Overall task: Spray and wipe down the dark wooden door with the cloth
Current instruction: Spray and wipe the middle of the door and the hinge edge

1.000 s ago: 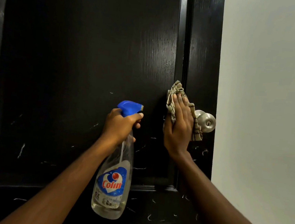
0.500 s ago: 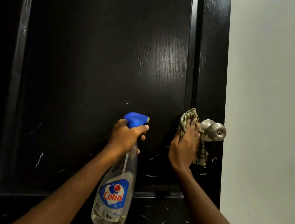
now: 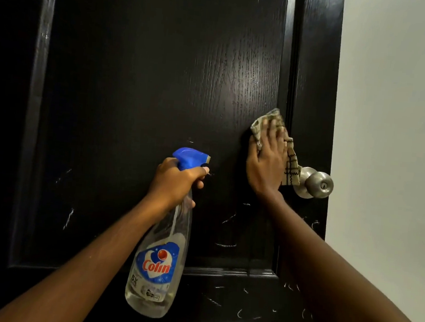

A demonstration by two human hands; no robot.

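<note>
My right grip (image 3: 265,163), fingers straight, pins the cloth (image 3: 263,124) — soft, best bunched under the palm — to the door (image 3: 162,79); left grip (image 3: 176,180) clasps the spray bottle (image 3: 158,271).

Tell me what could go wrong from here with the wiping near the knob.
1. The loose tail of the cloth hangs by the door knob; it could snag there as the right hand wipes.
2. White scuff marks lie below that hand and on the lower rail; strokes kept this high may miss them.
3. The left hand has a finger over the spray bottle trigger; a stray squeeze might hit the right hand.
</note>
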